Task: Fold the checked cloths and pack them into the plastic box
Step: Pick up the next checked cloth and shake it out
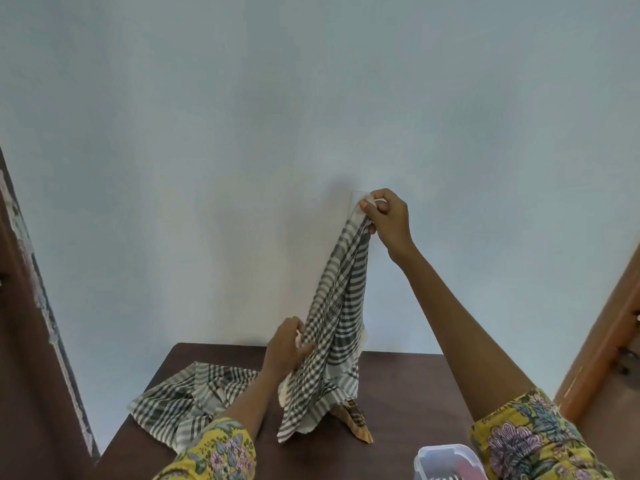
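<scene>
Surface: a dark brown wooden table, its far edge against the wall.
Room: a plain pale blue-grey wall fills most of the view; a dark wooden frame runs down the left side and an orange-brown wooden door edge down the right.
Raised cloth: a grey-and-white checked cloth hangs near upright above the table, gathered narrow at its top corner and spreading wider below; its lower edge trails onto the tabletop.
Right hand: the right hand is lifted high against the wall, thumb and fingers pinching the cloth's top white corner.
Left hand: the left hand is lower down, just above the table's far edge, fingers closed on the cloth's left side partway along its length.
Second cloth: another checked cloth lies crumpled and unfolded on the table's left part — beside the left forearm, apart from the raised one.
Under the hem: a brown patterned item shows beneath the hanging cloth's lower edge; what it is cannot be told.
Box: a clear plastic box sits at the near edge of the table, under the right arm — contents unclear.
Sleeves: yellow floral sleeves on both arms.
</scene>
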The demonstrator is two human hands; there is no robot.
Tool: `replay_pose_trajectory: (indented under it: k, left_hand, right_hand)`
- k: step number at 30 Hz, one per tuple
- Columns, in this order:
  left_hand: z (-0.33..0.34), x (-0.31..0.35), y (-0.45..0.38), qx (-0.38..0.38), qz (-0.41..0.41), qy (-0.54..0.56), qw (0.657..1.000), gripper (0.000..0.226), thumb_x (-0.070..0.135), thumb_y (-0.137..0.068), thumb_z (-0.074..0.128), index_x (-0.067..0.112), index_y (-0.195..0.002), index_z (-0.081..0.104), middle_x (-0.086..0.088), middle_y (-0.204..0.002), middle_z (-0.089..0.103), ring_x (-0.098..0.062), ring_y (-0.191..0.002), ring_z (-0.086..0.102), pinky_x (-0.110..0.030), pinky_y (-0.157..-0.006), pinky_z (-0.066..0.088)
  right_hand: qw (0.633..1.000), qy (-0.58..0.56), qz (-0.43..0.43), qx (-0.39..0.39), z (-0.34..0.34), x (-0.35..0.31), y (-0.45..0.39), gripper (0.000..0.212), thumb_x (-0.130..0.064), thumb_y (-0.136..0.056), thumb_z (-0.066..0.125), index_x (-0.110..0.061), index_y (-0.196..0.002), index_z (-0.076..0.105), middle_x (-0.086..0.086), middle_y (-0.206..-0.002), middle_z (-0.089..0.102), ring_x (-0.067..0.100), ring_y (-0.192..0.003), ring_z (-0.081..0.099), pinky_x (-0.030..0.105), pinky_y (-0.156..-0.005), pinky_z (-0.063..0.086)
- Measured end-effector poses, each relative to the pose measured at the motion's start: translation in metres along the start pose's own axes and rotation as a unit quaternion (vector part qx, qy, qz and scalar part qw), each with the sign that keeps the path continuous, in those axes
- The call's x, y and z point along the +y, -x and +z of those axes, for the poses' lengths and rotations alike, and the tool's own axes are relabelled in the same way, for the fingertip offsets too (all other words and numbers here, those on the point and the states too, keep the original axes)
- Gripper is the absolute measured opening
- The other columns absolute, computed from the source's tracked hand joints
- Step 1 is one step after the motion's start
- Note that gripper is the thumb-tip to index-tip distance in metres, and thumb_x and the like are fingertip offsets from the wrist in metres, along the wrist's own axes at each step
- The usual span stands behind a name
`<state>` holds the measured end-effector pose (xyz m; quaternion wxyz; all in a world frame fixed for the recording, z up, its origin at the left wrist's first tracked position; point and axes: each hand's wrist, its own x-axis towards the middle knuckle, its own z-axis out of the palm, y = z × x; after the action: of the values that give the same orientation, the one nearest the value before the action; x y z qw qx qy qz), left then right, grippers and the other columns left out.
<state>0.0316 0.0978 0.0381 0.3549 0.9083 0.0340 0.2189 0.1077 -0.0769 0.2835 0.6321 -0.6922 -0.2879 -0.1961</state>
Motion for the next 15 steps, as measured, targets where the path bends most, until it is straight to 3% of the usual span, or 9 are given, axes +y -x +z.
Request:
replay_pose_trajectory:
  k: [3, 5, 9, 12, 15]
  left_hand:
    - [0.001, 0.004, 0.002, 0.059, 0.058, -0.068, 0.994, 0.003, 0.002, -0.085, 0.054, 0.002, -0.087, 0.054, -0.007, -0.096, 0.052, -0.023, -0.08, 0.053, -0.028, -0.064, 0.04]
    - [0.001, -0.002, 0.0, 0.03, 0.069, -0.105, 0.992, 0.009, 0.002, -0.087, 0.048, 0.002, -0.084, 0.056, -0.006, -0.097, 0.052, -0.023, -0.078, 0.053, -0.03, -0.065, 0.04]
    - [-0.008, -0.026, -0.003, -0.062, 0.03, -0.143, 0.987, 0.03, -0.001, -0.083, 0.046, 0.019, -0.062, 0.043, 0.004, -0.074, 0.039, -0.016, -0.084, 0.044, -0.029, -0.074, 0.036]
    - [-0.02, -0.042, -0.001, -0.138, -0.03, -0.181, 0.973, 0.025, 0.003, -0.087, 0.048, 0.018, -0.067, 0.047, 0.006, -0.071, 0.04, -0.017, -0.089, 0.051, -0.028, -0.078, 0.038]
    - [-0.036, -0.048, -0.007, -0.175, -0.07, -0.215, 0.958, 0.016, 0.008, -0.091, 0.047, 0.014, -0.089, 0.062, -0.01, -0.092, 0.058, -0.023, -0.102, 0.06, -0.028, -0.084, 0.042]
  right_hand:
    - [1.0, -0.006, 0.004, 0.009, 0.002, 0.0, 0.001, 0.007, -0.01, -0.089, 0.06, -0.008, -0.088, 0.053, 0.015, -0.077, 0.062, 0.014, -0.06, 0.055, 0.019, -0.046, 0.044]
    - [1.0, -0.005, 0.012, 0.021, 0.001, 0.005, 0.003, 0.007, -0.01, -0.089, 0.06, -0.008, -0.088, 0.054, 0.017, -0.079, 0.062, 0.016, -0.062, 0.055, 0.02, -0.046, 0.044]
    - [0.998, -0.004, 0.028, 0.058, -0.002, 0.02, 0.006, 0.007, -0.009, -0.088, 0.061, -0.008, -0.086, 0.054, 0.016, -0.079, 0.061, 0.018, -0.064, 0.055, 0.021, -0.048, 0.045]
    - [0.994, -0.019, 0.04, 0.103, -0.005, 0.026, 0.004, 0.014, -0.008, -0.087, 0.062, -0.016, -0.078, 0.054, 0.013, -0.077, 0.061, 0.016, -0.062, 0.056, 0.019, -0.047, 0.046]
    - [0.989, 0.015, 0.029, 0.143, -0.011, 0.033, 0.001, 0.013, -0.008, -0.085, 0.065, -0.014, -0.078, 0.055, 0.006, -0.076, 0.061, 0.011, -0.058, 0.055, 0.019, -0.05, 0.049]
